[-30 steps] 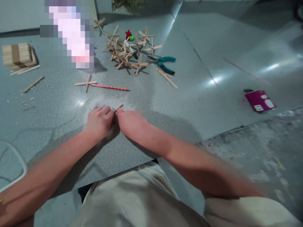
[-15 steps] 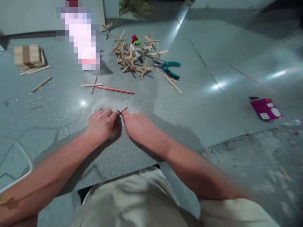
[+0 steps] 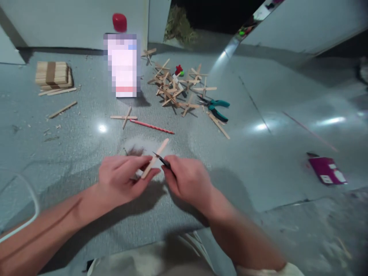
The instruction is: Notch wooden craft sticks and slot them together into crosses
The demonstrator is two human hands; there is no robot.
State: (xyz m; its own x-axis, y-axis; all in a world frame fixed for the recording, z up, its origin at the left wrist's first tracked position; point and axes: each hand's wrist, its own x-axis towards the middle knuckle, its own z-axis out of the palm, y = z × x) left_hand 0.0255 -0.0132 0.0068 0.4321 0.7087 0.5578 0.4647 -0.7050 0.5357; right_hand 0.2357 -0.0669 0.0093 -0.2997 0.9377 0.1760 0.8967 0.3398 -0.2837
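My left hand (image 3: 123,174) pinches a flat wooden stick (image 3: 155,158) that slants up to the right between its thumb and fingers. Closed around a small dark-handled blade (image 3: 162,159) is my right hand (image 3: 188,180), and the blade's pointed tip lies against the middle of the stick. Beyond the hands, a red pencil (image 3: 152,126) lies beside two crossed sticks (image 3: 126,117). Farther back is a pile of crossed wooden sticks (image 3: 169,90), with teal-handled pliers (image 3: 220,108) at its right.
A banded stack of sticks (image 3: 51,73) sits at the back left, near loose sticks and shavings. A blurred upright panel (image 3: 125,65) stands behind the pencil. A purple packet (image 3: 327,170) lies far right. A white cable (image 3: 33,195) curves at the left edge.
My hands have risen from low at the surface, and the stick and blade now show more fully between them. The left fingers have opened out around the stick. The whole view has shifted.
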